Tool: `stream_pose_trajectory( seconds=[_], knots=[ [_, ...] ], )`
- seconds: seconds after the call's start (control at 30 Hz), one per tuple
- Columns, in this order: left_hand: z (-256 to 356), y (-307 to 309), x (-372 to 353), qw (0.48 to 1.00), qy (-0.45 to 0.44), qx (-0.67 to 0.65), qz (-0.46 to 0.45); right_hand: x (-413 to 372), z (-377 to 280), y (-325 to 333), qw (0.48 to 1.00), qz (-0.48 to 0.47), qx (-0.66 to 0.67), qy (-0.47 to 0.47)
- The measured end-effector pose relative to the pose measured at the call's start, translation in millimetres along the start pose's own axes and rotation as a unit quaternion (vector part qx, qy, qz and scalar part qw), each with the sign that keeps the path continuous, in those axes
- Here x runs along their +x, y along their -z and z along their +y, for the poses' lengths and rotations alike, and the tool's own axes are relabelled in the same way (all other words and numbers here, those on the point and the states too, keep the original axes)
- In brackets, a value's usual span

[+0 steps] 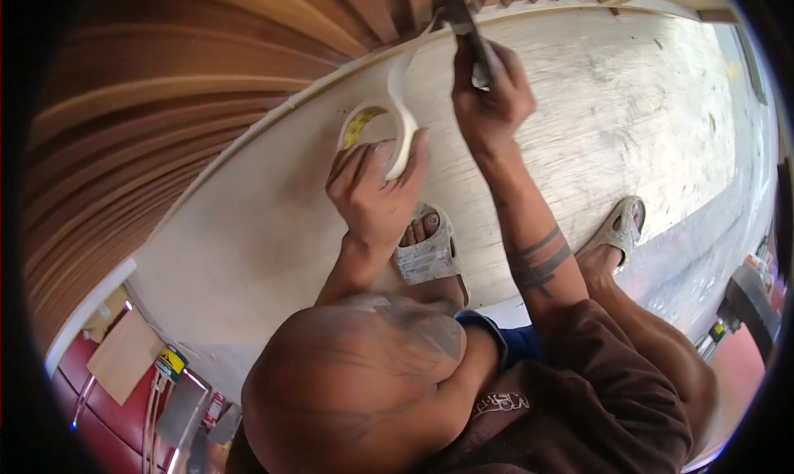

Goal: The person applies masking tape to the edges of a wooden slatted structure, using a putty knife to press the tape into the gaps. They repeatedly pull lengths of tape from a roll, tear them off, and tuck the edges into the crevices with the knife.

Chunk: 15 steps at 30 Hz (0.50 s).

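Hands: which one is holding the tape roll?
The left hand: its fingers wrap the tape roll, lower in the head view. The right hand, higher up, grips a dark tool at the pulled-out strip instead.

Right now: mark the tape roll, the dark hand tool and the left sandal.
tape roll (404,122), head view, white outer band.
dark hand tool (460,17), head view, upper shaft.
left sandal (426,263), head view, strap over the foot.
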State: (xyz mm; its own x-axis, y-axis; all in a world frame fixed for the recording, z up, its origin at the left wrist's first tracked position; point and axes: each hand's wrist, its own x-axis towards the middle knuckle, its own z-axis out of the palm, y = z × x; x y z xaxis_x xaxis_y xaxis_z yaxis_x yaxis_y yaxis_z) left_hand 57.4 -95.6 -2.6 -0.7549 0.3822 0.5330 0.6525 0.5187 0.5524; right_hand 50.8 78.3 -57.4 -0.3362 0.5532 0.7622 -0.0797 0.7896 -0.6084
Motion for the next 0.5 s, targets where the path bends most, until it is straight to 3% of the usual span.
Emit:
stream_pose_trajectory(
  seconds=[0.2, 0.5],
  knots=[
    [-3, -10, 1, 1.000, -0.001, -0.006, 0.019, -4, 1, 30, 0.997, -0.047, 0.030, -0.054],
    [-2, -17, -3, 0.999, 0.012, -0.029, 0.020, -2, 3, 20, 0.998, -0.064, -0.006, 0.005]
  ],
)
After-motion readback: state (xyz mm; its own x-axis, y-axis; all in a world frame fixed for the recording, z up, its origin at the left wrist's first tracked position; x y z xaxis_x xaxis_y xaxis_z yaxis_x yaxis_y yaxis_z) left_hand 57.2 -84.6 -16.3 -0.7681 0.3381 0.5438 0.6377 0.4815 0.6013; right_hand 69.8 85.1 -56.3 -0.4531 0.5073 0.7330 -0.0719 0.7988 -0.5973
